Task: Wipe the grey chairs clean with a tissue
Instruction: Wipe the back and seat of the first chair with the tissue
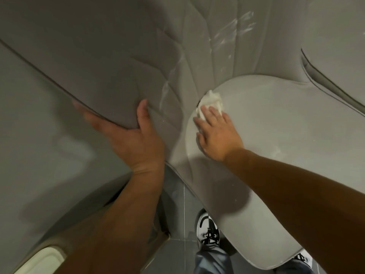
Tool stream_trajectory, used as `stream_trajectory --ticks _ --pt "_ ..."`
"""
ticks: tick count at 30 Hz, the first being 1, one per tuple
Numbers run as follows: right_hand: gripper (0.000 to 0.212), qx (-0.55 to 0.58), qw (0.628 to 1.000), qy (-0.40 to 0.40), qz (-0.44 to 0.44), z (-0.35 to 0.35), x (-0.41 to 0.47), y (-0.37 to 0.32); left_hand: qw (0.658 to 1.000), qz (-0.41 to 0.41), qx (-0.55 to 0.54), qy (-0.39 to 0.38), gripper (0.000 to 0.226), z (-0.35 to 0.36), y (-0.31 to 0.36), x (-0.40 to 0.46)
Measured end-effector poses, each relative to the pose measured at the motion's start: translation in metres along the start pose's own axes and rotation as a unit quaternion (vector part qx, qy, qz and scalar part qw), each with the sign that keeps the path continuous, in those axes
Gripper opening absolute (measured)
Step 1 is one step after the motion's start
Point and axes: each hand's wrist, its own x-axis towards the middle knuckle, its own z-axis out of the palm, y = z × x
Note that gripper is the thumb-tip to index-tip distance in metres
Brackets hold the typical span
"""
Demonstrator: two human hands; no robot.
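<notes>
A grey padded chair fills the view, its round seat (276, 139) at centre right and its quilted backrest (118, 62) curving up and to the left. My right hand (216, 133) lies flat on the seat's far left part and presses a crumpled white tissue (210, 100) against the seam where seat meets backrest. My left hand (128, 135) grips the backrest's outer edge, thumb on the inner padding, fingers behind and blurred. White smears streak the backrest (233, 30) above the tissue.
A second grey padded surface (335, 62) rises at the right. Below the seat lies a dark tiled floor (177, 244) with my black and white shoe (208, 228). A cream object (41, 260) sits at the bottom left corner.
</notes>
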Motion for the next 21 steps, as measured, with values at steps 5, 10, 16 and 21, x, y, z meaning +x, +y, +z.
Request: stream_trajectory --ticks 5,10,16,21 --pt "0.049 0.020 0.972 -0.072 -0.222 0.004 -0.074 -0.014 0.992 0.117 0.047 -0.015 0.080 0.000 -0.011 0.000" --pt "0.048 0.078 0.968 -0.041 -0.233 -0.015 -0.114 0.020 0.980 0.176 0.093 -0.014 0.056 -0.002 -0.014 0.001" --pt "0.041 0.149 0.971 0.164 0.087 -0.057 -0.039 0.047 0.973 0.215 0.084 -0.017 0.070 -0.004 -0.021 0.005" --pt "0.062 0.143 0.979 0.062 0.135 -0.043 0.031 0.018 0.972 0.218 0.084 -0.034 0.082 -0.005 -0.025 0.003"
